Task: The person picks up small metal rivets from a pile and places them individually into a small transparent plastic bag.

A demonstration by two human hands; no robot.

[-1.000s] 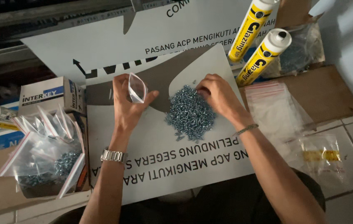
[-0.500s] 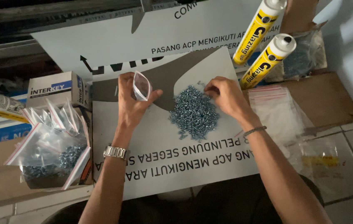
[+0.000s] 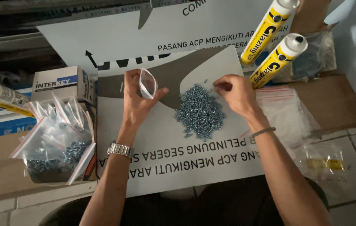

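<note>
- Left hand (image 3: 138, 98) pinches a small clear bag (image 3: 148, 83) upright, mouth open, just left of the screw pile (image 3: 200, 111).
- Right hand (image 3: 236, 94), fingertips closed together as if on screws, hovers at the pile's upper right edge.
- Risk: screws may miss the narrow bag mouth and scatter across the white panel (image 3: 161, 155).

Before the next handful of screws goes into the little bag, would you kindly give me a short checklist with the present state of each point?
1. Left hand holds the small clear bag: ok.
2. Bag mouth open: cannot tell.
3. Right hand at the top edge of the screw pile: ok.
4. Screws pinched in the right fingers: cannot tell.
5. Pile kept together on the white panel: not ok, a few strays lie apart from it.
6. Filled bags out of the way, to the left: ok.
</note>
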